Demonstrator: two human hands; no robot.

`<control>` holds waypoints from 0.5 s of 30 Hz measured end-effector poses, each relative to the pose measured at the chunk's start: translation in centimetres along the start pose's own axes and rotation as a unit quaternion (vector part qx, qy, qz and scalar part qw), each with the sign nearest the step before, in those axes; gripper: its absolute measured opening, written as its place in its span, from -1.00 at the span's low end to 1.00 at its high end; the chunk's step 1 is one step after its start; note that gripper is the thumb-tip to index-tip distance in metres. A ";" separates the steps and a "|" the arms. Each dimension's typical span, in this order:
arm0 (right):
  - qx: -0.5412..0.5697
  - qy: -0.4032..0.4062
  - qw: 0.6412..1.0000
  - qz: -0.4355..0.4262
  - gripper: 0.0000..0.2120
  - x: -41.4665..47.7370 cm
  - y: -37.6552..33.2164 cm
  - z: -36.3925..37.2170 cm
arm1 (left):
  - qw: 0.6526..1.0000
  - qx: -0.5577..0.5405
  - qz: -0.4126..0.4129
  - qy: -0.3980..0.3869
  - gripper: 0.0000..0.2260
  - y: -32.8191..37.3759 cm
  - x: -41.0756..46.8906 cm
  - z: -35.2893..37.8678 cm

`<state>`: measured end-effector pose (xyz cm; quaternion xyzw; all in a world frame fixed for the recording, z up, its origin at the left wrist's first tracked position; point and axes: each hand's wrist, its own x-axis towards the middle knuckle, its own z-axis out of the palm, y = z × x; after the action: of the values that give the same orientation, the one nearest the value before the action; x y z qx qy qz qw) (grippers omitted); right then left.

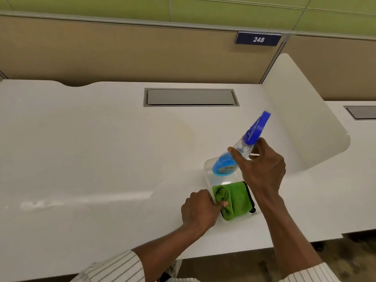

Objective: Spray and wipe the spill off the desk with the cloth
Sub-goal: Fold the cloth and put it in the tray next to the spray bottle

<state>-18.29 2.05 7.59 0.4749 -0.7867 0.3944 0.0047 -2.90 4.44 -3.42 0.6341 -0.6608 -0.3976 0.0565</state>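
A clear spray bottle (225,166) of blue liquid with a blue trigger head leans tilted, its base in a clear plastic tray (209,162) on the white desk (101,159). My right hand (262,167) wraps the bottle's neck just under the trigger. A folded green cloth (236,198) with black trim lies in the near end of the same tray. My left hand (200,208) rests at the tray's left edge, fingertips pinching the cloth's rolled fold. A faint wet smear (38,205) shows on the desk at the near left.
A grey cable hatch (190,97) is set into the desk at the back. A white curved divider (305,119) stands right of the tray. A tan partition with a sign reading 248 (258,39) backs the desk. The desk's front edge runs below my arms.
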 end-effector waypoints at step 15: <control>-0.028 -0.030 0.998 0.044 -0.54 -2.3 2.4 2.9 | 1.000 0.018 0.003 -0.004 -0.49 0.0 0.1 0.1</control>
<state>-17.78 2.55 3.20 0.4512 -0.8173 0.3577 -0.0230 -2.94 4.40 -3.55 0.6313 -0.6700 -0.3879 0.0443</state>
